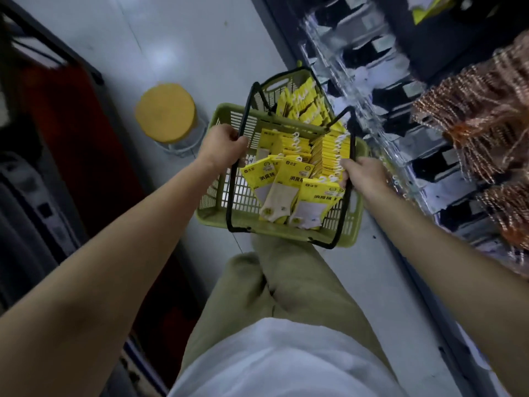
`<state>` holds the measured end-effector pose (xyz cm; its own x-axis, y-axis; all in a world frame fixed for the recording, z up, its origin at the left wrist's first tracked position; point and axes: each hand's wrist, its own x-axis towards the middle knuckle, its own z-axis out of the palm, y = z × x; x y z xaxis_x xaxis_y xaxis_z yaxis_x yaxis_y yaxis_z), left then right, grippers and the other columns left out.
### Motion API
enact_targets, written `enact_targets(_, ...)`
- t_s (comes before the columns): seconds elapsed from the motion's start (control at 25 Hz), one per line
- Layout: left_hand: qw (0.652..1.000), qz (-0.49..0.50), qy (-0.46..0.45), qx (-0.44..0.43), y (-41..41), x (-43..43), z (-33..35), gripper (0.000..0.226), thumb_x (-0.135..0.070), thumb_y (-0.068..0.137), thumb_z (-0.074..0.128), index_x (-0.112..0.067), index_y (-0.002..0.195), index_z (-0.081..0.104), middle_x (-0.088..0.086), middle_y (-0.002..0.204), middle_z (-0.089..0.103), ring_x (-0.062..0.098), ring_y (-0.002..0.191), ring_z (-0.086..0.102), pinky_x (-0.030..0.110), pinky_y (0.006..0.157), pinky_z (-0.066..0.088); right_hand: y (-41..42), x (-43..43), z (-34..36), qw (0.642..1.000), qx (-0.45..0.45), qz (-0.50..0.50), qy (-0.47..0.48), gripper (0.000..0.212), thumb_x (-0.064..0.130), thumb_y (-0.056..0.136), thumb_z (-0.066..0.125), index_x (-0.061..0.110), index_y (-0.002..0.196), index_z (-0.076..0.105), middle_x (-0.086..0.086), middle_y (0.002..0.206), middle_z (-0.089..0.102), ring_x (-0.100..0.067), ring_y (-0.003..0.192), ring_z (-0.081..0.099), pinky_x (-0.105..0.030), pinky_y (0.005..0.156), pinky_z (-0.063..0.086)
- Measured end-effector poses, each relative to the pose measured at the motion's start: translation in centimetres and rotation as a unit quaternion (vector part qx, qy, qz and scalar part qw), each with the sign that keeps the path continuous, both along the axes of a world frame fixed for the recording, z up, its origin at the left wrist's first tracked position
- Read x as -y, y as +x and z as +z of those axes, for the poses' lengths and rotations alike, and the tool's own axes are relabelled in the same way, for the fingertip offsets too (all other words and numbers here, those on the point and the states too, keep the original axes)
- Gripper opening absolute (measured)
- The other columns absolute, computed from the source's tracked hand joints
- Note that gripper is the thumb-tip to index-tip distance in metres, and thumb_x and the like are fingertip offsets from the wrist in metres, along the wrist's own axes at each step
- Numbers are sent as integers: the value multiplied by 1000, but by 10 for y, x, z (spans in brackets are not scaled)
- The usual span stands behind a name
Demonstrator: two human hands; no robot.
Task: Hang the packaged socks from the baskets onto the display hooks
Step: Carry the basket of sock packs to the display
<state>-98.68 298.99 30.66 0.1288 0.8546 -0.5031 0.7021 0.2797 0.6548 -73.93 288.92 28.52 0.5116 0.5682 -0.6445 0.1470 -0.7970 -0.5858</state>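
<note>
A green plastic basket (212,216) of yellow sock packs (292,173) is gripped by its black handles (230,193) in the left hand (223,144) and right hand (363,174).

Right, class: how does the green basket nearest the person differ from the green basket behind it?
The near basket is gripped by the left hand and right hand on its black handles; nobody touches the far basket. The near basket shows bare slatted floor beside loose sock packs lying flat; the far basket's visible part is crammed with upright packs. Both are green slatted plastic holding yellow sock packs.
</note>
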Motion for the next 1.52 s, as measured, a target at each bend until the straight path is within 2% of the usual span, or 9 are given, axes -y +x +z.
enact_targets(0.12,1000,-5,-28,2,-1,-68,-11,13,-18,89,52,-9,79,56,4,68,62,20,56,65,38,62,58,-8,-59,-4,1000,2,-8,-23,31,23,90,55,14,61,51,-2,56,56,-7,44,53,-20,47,38)
enact_targets(0.28,999,-39,-17,-10,1,-155,-9,21,-20,89,55,-18,68,51,-2,62,58,0,36,55,17,38,47,-18,-128,3,999,7,-16,-41,25,26,90,53,16,67,54,1,58,60,-2,42,52,-23,49,37)
enact_targets(0.4,997,-76,-9,-19,1,-216,-3,24,-19,89,54,-17,66,51,-2,57,57,-2,32,52,14,33,41,-27,-172,8,998,-9,-65,-22,22,25,90,55,15,71,56,0,61,59,-3,46,57,-20,51,44)
enact_targets(0.48,993,-118,-19,-18,2,-256,-3,23,-18,88,51,-16,65,52,0,58,60,3,37,57,20,39,47,-33,-197,8,994,-14,-107,-18,19,25,91,56,14,75,56,0,65,59,-9,55,61,-27,61,48)
enact_targets(0.68,981,-187,-51,4,17,-347,0,17,-20,88,50,-14,72,51,4,69,63,27,60,66,34,61,52,-52,-254,11,980,-11,-200,-9,23,23,91,56,16,69,52,1,67,57,-11,57,61,-19,45,37)
enact_targets(1.04,963,-257,-75,-10,79,-445,-11,20,-14,89,49,-17,69,51,-2,59,60,8,37,58,17,36,41,-37,-318,-2,956,-46,-289,-17,22,21,91,56,11,71,57,-4,65,61,-10,51,59,-10,34,35)
enact_targets(1.24,957,-277,-85,-16,104,-484,-21,24,-19,91,52,-18,66,52,-2,58,60,7,36,58,27,48,50,-25,-354,-10,943,-57,-326,-32,24,21,91,56,14,68,55,-2,64,59,-13,55,60,-11,33,34)
enact_targets(1.4,943,-323,-72,-21,112,-528,-30,25,-19,91,52,-16,66,53,2,57,60,9,39,59,19,40,48,-27,-391,-16,930,-72,-361,-21,20,18,91,55,13,72,54,-3,67,56,-15,55,59,-19,44,42)
enact_targets(1.52,933,-344,-99,-19,116,-570,-39,22,-17,91,52,-14,69,52,5,61,60,21,48,61,39,60,57,-40,-424,-27,908,-82,-410,-9,11,15,93,55,6,87,55,-3,66,54,-15,55,56,-33,65,54)
